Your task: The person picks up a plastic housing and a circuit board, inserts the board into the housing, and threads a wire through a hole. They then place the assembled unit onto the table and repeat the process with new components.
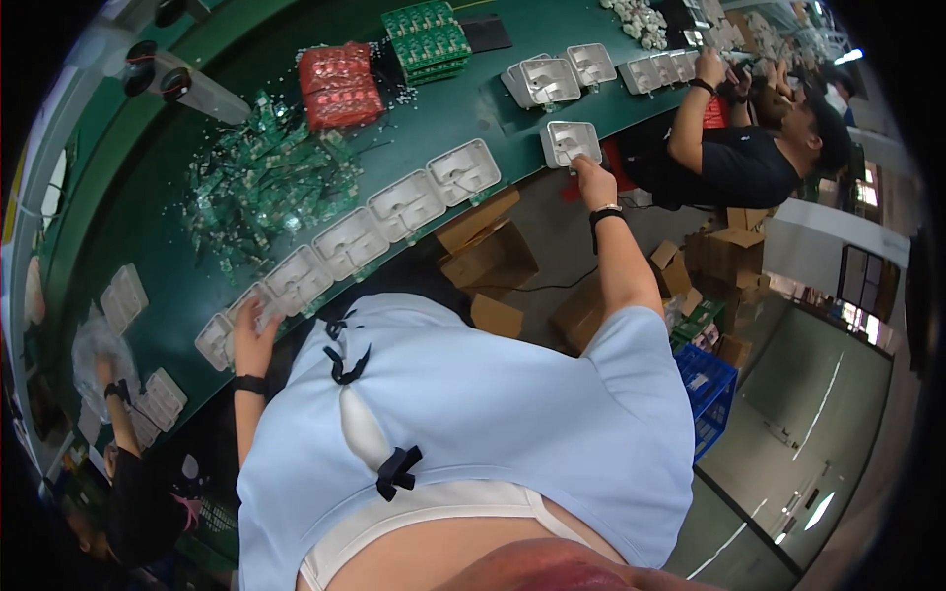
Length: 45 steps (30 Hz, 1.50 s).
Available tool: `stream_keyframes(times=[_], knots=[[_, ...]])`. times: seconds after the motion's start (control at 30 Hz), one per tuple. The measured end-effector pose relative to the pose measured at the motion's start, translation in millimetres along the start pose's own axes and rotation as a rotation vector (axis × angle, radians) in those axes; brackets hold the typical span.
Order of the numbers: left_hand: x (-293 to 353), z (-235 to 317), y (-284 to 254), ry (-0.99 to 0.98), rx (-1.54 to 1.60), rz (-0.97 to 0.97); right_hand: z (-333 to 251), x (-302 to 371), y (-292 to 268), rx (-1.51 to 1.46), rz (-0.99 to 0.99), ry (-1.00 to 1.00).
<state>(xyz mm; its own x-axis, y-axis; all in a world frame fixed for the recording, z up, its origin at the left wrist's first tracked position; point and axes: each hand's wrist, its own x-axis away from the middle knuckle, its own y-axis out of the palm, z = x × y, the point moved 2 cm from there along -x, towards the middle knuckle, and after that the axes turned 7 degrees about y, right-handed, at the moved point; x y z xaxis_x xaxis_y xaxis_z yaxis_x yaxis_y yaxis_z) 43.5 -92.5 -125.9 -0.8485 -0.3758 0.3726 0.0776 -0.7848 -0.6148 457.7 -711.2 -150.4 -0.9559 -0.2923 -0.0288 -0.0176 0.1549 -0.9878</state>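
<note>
At the table's front edge, my right hand (pixel 594 184) pinches the near rim of a white plastic housing (pixel 563 134), which stands apart from the others. My left hand (pixel 256 323) is at the left end of a row of open white housings (pixel 347 243). Its fingers are apart and rest against the housings there, partly covering them. Inside the row's trays are moulded ribs and small parts too fine to make out. Each of my wrists wears a black band.
On the green table (pixel 493 110), beyond the row, lie a heap of small green circuit boards with wires (pixel 271 187), red bubble-wrap packs (pixel 338 87) and stacked green board panels (pixel 427 41). More housings (pixel 548 81) stand at right. Co-workers sit at both sides; cardboard boxes (pixel 493 258) are below the edge.
</note>
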Motion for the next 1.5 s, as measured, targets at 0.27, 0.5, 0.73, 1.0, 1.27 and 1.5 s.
stream_keyframes(times=[0.27,0.5,0.73,1.0,1.27,1.5], knots=[[38,-59,-2,-0.157,-0.028,0.201,73,-62,20,0.068,-0.062,0.158],[71,-122,-11,-0.324,0.197,0.403,129,-111,35,0.105,-0.114,0.264],[81,-119,-11,-0.388,0.115,0.418,159,-140,42,0.144,-0.047,0.317],[72,-113,-7,-0.370,-0.016,0.488,62,-87,15,0.045,0.388,0.324],[71,-138,-9,-0.381,-0.250,0.604,-186,32,41,-0.432,0.027,-0.128],[44,-95,26,-0.179,-0.456,0.582,-250,31,63,-0.179,-0.125,-0.044]])
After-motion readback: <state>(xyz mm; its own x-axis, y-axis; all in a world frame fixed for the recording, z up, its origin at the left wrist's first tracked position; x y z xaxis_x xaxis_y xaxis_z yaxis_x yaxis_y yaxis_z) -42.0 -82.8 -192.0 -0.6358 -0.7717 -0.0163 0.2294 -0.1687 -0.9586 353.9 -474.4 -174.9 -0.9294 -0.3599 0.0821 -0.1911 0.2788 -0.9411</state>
